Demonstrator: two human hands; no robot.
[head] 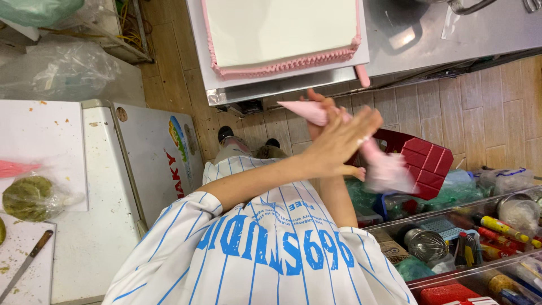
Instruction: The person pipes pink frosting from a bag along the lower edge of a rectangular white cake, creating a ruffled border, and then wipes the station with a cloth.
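Below the desk (282,85) front edge: piping bag (307,111) slants, tip up-left, tail down-right. Left hand (339,141) spread flat over it; right hand (322,116) beneath, grip unclear.

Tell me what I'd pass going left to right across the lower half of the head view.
Green lump in a plastic bag → white chest freezer → striped shirt → hands with pink piping bag → red stool → clear bins of tools.
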